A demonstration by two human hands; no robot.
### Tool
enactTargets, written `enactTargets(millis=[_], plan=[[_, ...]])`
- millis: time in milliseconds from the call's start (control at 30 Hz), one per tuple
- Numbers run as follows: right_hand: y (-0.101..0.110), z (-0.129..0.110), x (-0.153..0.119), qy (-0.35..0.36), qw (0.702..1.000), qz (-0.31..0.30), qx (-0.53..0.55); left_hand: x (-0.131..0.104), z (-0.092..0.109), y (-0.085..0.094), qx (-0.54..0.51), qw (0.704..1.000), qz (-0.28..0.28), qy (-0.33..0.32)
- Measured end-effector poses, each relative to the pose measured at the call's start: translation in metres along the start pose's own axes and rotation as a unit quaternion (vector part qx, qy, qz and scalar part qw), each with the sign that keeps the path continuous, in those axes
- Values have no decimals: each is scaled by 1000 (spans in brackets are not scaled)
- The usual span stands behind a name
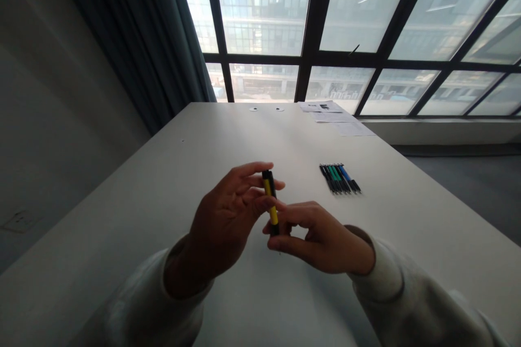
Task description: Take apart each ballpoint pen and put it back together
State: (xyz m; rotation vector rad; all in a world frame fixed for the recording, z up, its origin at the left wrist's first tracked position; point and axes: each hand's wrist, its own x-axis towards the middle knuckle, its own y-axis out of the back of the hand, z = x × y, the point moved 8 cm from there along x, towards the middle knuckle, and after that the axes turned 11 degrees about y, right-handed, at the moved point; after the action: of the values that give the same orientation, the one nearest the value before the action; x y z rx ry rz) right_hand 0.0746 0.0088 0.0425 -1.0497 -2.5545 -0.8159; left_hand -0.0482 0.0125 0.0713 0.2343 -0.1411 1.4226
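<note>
Both of my hands are on one yellow and black pen [271,203], held nearly upright above the table. My left hand [226,222] pinches its upper part between thumb and fingers, with the index finger stretched over the black top end. Lower down, the thumb and fingers of my right hand [315,233] grip the black bottom section. A tiny tip shows just under my right thumb. To the right, apart from my hands, a row of several pens [340,179] lies side by side on the table, mostly black, with green and blue ones among them.
The white table [163,195] stretches away to large windows [264,5]. Paper sheets [331,114] lie at its far right corner. Two round cable holes [253,109] sit near the far edge. A dark curtain [138,27] hangs at the left.
</note>
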Motion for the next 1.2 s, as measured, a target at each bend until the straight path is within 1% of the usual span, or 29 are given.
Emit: enactTargets(millis=[67,167,233,433,567,700,833,967,1100,1200], plan=[[-2,1,0,-13,999,10,51,0,-2,-1,5,1000,-11,13],[-4,4,1,-33,993,27,108,1,-2,0,14,1000,-1,7],[-4,7,1,-46,990,43,123,1,-2,1,21,1000,4,0],[-10,16,-2,-79,990,37,113,1,-5,-3,57,998,-17,4],[-11,17,-1,-79,989,44,119,2,-5,-2,66,998,-15,-2],[-10,12,1,-69,990,36,119,1,-5,-3,85,996,-20,-3],[-11,12,2,-68,991,26,113,1,-5,-4,74,997,-26,2],[-12,17,0,-78,985,38,147,1,-3,-3,65,998,-12,-2],[-15,18,-1,-79,987,23,141,1,-6,-4,66,997,-24,13],[-12,19,-1,-82,984,50,153,4,-8,0,53,998,-5,20]])
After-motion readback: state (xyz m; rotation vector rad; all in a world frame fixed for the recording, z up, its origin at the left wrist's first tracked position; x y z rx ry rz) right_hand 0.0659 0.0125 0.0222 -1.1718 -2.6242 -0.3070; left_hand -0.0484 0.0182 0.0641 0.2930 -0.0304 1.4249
